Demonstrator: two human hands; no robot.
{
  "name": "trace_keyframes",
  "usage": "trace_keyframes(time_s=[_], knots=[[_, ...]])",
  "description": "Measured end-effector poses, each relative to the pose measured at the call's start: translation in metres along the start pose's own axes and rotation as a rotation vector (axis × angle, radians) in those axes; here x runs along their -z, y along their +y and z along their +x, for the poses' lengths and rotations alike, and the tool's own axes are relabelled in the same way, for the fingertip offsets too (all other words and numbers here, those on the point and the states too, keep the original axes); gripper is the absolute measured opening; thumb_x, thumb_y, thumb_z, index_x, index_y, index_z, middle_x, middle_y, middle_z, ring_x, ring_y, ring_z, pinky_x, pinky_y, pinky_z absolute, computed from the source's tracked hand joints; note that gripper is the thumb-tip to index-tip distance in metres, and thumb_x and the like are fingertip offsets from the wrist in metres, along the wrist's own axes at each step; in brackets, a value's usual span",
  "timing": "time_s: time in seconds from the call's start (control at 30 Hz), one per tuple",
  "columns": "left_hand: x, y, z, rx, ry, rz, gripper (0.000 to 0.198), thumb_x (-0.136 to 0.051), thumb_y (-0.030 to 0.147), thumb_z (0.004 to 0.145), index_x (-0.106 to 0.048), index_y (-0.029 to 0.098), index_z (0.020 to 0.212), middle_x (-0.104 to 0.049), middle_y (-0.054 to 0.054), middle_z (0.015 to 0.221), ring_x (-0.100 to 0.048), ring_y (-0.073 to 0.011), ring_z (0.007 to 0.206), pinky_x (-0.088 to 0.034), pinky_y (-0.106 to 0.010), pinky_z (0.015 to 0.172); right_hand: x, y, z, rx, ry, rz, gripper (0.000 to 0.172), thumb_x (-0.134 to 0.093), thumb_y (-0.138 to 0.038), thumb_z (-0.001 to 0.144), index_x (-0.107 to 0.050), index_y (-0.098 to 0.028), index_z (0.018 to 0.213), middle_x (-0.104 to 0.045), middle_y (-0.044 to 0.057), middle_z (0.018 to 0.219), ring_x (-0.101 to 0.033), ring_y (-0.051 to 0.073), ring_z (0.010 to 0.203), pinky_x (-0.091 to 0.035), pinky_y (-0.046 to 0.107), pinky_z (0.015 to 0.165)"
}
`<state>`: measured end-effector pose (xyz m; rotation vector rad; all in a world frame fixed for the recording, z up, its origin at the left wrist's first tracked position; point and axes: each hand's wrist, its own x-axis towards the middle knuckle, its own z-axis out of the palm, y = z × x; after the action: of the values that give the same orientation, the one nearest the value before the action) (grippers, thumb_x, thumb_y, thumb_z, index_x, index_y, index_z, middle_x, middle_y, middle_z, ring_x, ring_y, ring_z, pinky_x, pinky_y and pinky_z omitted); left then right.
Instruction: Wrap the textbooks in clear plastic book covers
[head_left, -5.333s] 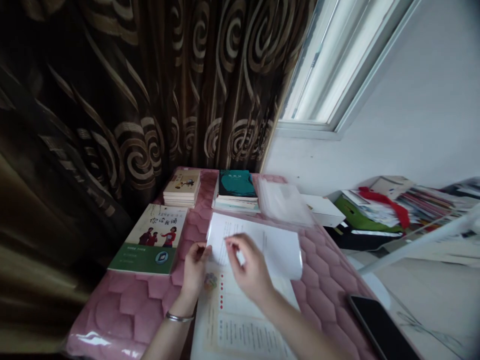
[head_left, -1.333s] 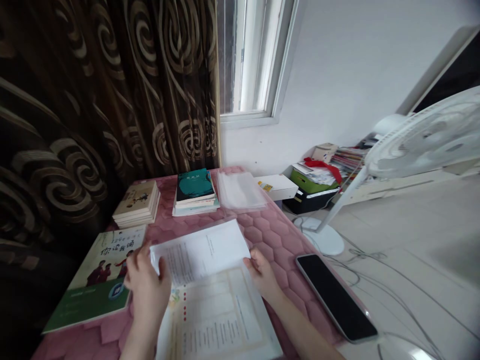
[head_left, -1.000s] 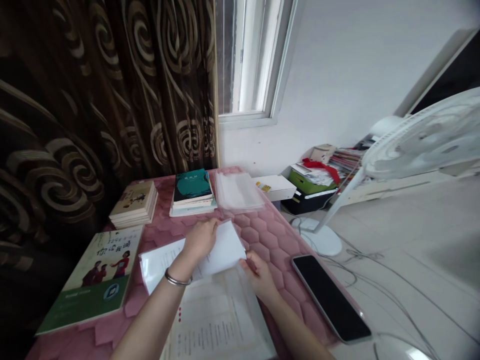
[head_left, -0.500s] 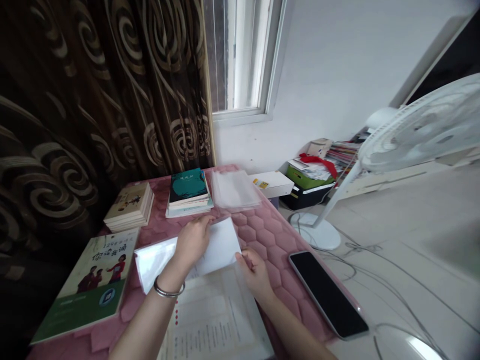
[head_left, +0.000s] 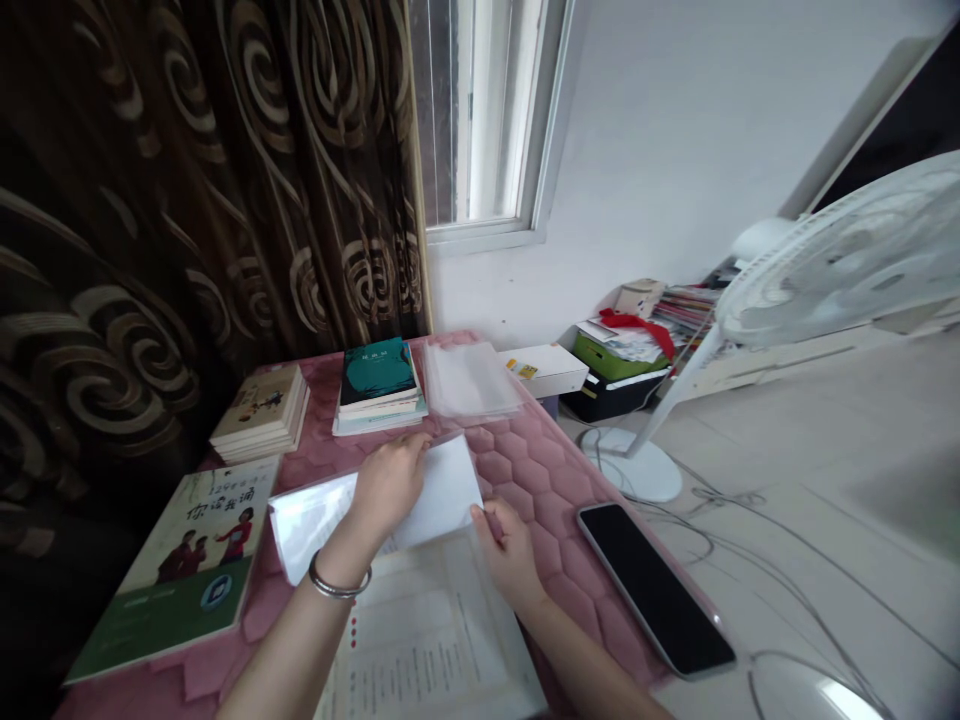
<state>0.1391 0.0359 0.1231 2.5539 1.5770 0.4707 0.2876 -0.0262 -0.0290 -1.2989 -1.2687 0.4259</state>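
Observation:
A book with a pale printed page (head_left: 427,630) lies in front of me. Across its far end runs a white sheet (head_left: 446,490) in a glossy clear plastic book cover (head_left: 307,525), which sticks out to the left. My left hand (head_left: 390,485), a silver bangle at its wrist, is closed on the far edge of this plastic cover and hides its middle. At the right end, my right hand (head_left: 511,555) pinches the cover's corner between thumb and fingers. How far the book sits inside the plastic I cannot tell.
A green-and-cream book (head_left: 180,570) lies left, with stacked books (head_left: 262,410) behind it. Teal-topped books (head_left: 379,380) and clear plastic sheets (head_left: 472,380) are at the back. A phone (head_left: 652,590) lies at the table's right edge; a white fan (head_left: 637,465) stands beyond.
Almost nothing differs. Both hands keep their grip on the plastic cover, and the view has shifted very slightly.

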Motion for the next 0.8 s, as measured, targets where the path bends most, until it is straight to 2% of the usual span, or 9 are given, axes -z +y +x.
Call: trace_keyframes(time_s=[0.13, 0.33, 0.57, 0.7, 0.8], knots=[[0.0, 0.003, -0.002, -0.01, -0.026, 0.016, 0.03, -0.038, 0.017, 0.096, -0.065, 0.019, 0.109, -0.072, -0.008, 0.107, -0.068, -0.0214, 0.098, -0.05, -0.031, 0.082, -0.001, 0.004, -0.002, -0.023, 0.001, -0.036, 0.034, -0.046, -0.048, 0.091, -0.052, -0.021, 0.071, -0.056, 0.001, 0.065, -0.051, 0.016, 0.064, -0.04, 0.028, 0.063], [0.0, 0.002, -0.004, 0.016, -0.003, 0.011, 0.029, -0.038, 0.019, 0.096, -0.065, 0.019, 0.109, -0.072, -0.009, 0.106, -0.068, -0.0222, 0.096, -0.051, -0.033, 0.081, -0.004, 0.01, -0.005, -0.056, 0.005, -0.07, 0.037, -0.045, -0.052, 0.091, -0.052, -0.022, 0.071, -0.056, 0.001, 0.064, -0.051, 0.017, 0.062, -0.039, 0.029, 0.062], [0.0, -0.002, -0.007, -0.048, -0.003, -0.047, 0.028, -0.04, 0.018, 0.096, -0.065, 0.02, 0.107, -0.073, -0.006, 0.103, -0.069, -0.0213, 0.095, -0.05, -0.031, 0.081, -0.006, 0.017, -0.006, -0.071, 0.018, -0.044, 0.038, -0.047, -0.056, 0.089, -0.054, -0.022, 0.073, -0.059, 0.003, 0.067, -0.051, 0.018, 0.062, -0.04, 0.029, 0.058], [-0.001, -0.001, -0.005, -0.029, -0.018, -0.014, 0.023, -0.044, 0.022, 0.095, -0.066, 0.02, 0.101, -0.073, -0.007, 0.099, -0.069, -0.0212, 0.092, -0.05, -0.031, 0.079, -0.007, 0.019, -0.008, -0.088, 0.006, -0.023, 0.036, -0.049, -0.054, 0.089, -0.055, -0.021, 0.075, -0.06, 0.003, 0.07, -0.053, 0.018, 0.065, -0.043, 0.029, 0.061], [0.0, -0.001, -0.001, -0.027, -0.008, 0.077, 0.023, -0.044, 0.023, 0.095, -0.066, 0.019, 0.098, -0.073, -0.008, 0.097, -0.068, -0.0204, 0.09, -0.05, -0.03, 0.079, -0.005, 0.019, -0.005, -0.072, 0.062, 0.027, 0.031, -0.053, -0.051, 0.087, -0.056, -0.021, 0.083, -0.063, 0.005, 0.078, -0.057, 0.019, 0.073, -0.048, 0.033, 0.069]])
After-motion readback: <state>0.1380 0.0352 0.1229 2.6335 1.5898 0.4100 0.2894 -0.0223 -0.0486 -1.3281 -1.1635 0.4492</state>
